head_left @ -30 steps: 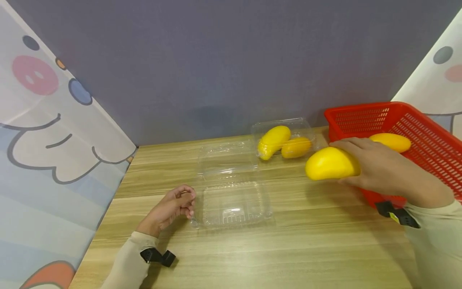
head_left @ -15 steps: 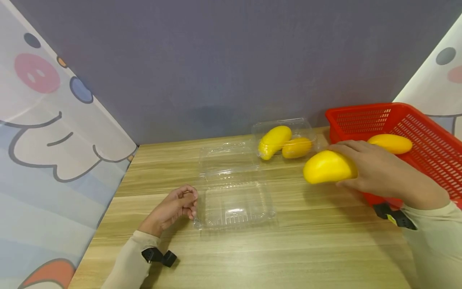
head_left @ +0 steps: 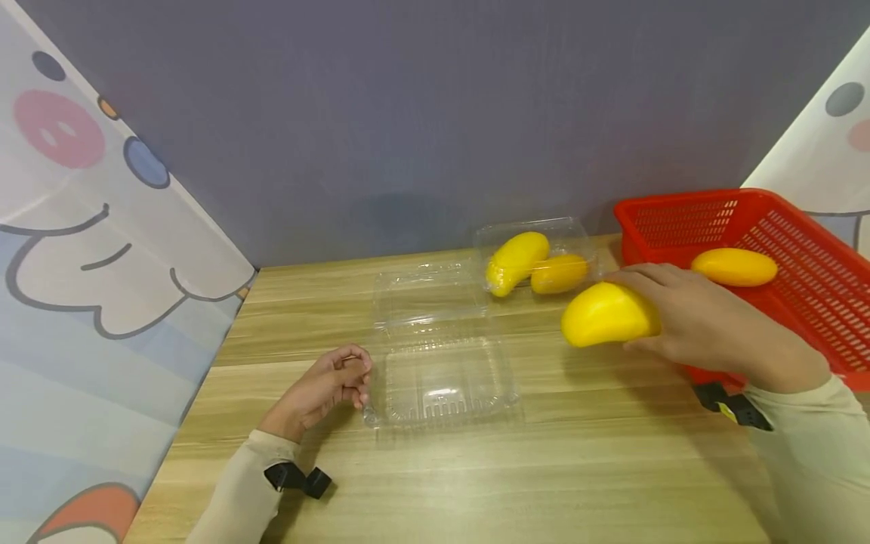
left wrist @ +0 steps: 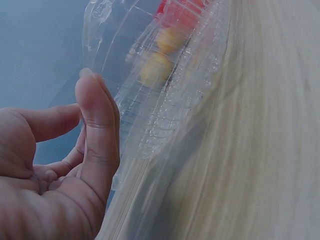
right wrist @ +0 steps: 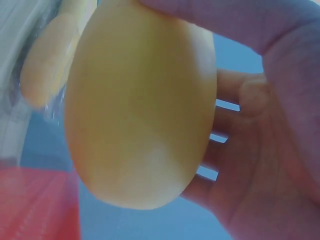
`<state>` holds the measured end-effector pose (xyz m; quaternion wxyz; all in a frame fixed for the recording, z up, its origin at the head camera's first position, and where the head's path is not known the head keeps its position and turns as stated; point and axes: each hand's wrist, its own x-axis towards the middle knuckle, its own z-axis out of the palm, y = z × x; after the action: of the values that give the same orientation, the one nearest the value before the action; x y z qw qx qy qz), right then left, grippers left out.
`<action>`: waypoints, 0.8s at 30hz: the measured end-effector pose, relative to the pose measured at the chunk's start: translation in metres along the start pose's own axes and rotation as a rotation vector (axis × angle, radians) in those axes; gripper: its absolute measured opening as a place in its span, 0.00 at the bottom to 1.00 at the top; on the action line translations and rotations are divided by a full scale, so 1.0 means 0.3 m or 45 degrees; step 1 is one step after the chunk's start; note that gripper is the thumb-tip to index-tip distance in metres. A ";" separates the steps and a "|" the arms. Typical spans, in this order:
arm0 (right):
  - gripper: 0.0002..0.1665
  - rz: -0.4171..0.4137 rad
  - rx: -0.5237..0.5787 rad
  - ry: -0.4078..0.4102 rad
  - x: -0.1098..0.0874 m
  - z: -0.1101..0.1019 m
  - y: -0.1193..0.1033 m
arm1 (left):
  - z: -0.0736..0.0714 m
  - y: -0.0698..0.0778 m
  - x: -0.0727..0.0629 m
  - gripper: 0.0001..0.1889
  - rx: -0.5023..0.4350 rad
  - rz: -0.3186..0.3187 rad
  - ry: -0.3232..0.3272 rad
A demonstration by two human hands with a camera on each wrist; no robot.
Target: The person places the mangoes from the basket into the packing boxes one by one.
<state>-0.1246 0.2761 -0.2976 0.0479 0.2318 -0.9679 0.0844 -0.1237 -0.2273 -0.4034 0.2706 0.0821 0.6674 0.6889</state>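
My right hand (head_left: 707,321) grips a yellow mango (head_left: 608,315) above the table, just left of the red basket; in the right wrist view the mango (right wrist: 140,110) lies between thumb and fingers. My left hand (head_left: 326,389) pinches the left edge of an open clear plastic clamshell box (head_left: 442,381), whose lid (head_left: 431,295) lies folded back toward the wall. In the left wrist view, thumb and forefinger of the left hand (left wrist: 65,155) meet at the clear plastic. Behind, a second clear box (head_left: 578,234) contains two mangoes (head_left: 516,261).
A red perforated basket (head_left: 686,202) stands at the right with one mango (head_left: 734,267) visible inside; my right arm hides part of it. A grey wall (head_left: 435,121) closes off the back of the wooden table (head_left: 476,483). Printed panels (head_left: 81,249) flank both sides.
My right hand has carried the mango slightly left, away from the basket. The left hand stays at the clamshell box's edge.
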 end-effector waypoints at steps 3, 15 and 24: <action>0.53 -0.029 0.034 -0.007 0.014 0.011 -0.029 | 0.002 0.006 0.002 0.10 -0.008 -0.020 0.012; 0.50 -0.423 0.045 0.055 0.111 0.119 -0.215 | 0.018 0.022 -0.004 0.13 0.011 -0.112 0.109; 0.52 -0.566 0.083 0.019 0.184 0.160 -0.349 | 0.021 0.006 -0.003 0.13 0.040 -0.121 0.133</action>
<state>-0.1284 0.1510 -0.3228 0.0651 0.4402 -0.8894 0.1048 -0.1204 -0.2222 -0.4009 0.2665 0.0186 0.6946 0.6680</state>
